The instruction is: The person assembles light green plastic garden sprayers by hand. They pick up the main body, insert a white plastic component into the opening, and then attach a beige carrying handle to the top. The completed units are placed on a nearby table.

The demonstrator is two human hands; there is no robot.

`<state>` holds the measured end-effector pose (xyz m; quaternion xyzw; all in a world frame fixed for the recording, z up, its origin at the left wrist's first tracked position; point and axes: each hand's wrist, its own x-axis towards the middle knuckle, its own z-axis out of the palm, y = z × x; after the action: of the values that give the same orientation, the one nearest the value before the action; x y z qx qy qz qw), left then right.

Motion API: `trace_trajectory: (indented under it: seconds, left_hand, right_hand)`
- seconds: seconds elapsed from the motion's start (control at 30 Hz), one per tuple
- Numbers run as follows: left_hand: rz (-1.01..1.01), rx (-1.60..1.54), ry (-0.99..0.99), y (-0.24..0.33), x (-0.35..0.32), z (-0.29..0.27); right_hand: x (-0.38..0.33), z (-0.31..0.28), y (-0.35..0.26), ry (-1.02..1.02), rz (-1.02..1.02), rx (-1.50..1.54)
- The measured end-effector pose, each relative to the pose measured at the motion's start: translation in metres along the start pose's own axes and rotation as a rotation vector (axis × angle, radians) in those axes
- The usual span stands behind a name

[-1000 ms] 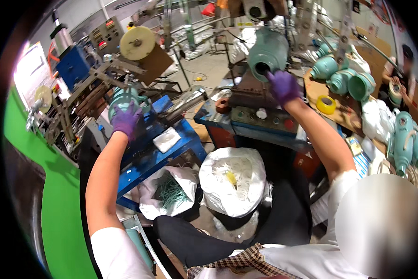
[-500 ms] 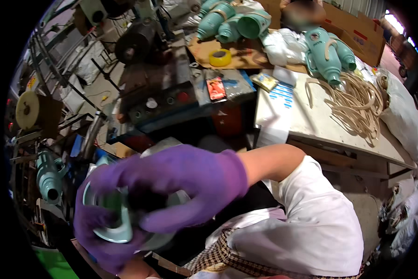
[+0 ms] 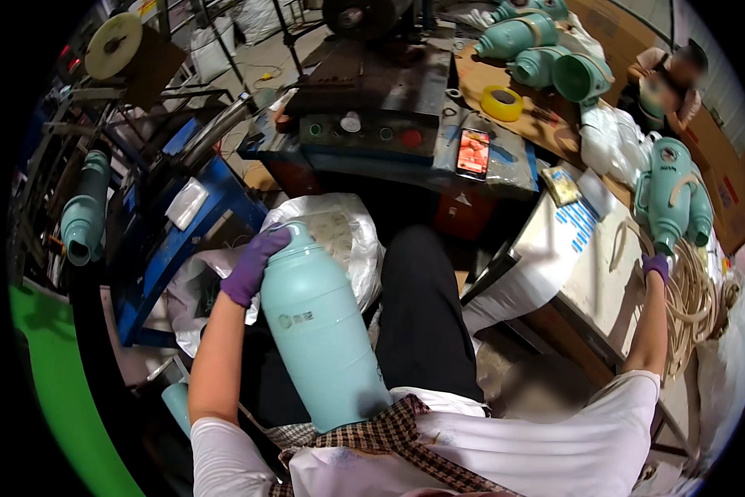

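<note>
A pale teal thermos flask casing lies across my lap, tilted with its narrow top away from me and its wide base against my checked apron. My left hand, in a purple glove, is closed around its top end. My right hand, gloved alike, reaches far out over the white table on the right. It is at the edge of a heap of beige straps, just below the mouth of another teal thermos casing. Its fingers are too small and partly hidden to read.
A machine with buttons stands ahead, a phone and yellow tape roll beside it. More casings lie at the back. A white sack stands beyond my knees, a blue frame left. Another person sits far right.
My right hand has left the thermos casing and swung out right to the straps. The casing now rests along my lap, its top in my left hand. The view has shifted too.
</note>
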<state>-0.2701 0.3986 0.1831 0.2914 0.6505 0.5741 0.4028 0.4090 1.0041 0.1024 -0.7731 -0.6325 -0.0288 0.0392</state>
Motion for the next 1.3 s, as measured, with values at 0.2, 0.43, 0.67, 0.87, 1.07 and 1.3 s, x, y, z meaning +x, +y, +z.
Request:
trace_trajectory:
  seconds: [0.2,0.43,0.67,0.87,1.07,1.3]
  left_hand:
    - [0.183,0.137,0.044,-0.029,0.025,0.010]
    - [-0.078,-0.230,0.025,0.001,-0.019,0.009]
    - [0.230,-0.382,-0.184,0.014,-0.012,0.035]
    - [0.272,-0.371,-0.246,0.039,-0.045,0.028]
    - [0.309,-0.359,-0.084,0.020,-0.076,0.007]
    - [0.234,-0.521,-0.137,0.020,-0.079,0.015]
  right_hand:
    - [0.078,0.029,0.073,0.259,0.124,0.301]
    - [-0.117,-0.032,-0.038,0.595,0.006,1.767]
    - [-0.410,-0.149,-0.287,-1.085,-0.414,2.290]
    - [-0.530,-0.167,-0.401,-1.304,-0.903,1.896]
    - [-0.568,-0.176,-0.400,-0.856,-1.364,1.615]
    - [-0.569,-0.173,-0.396,-0.021,-2.209,1.594]
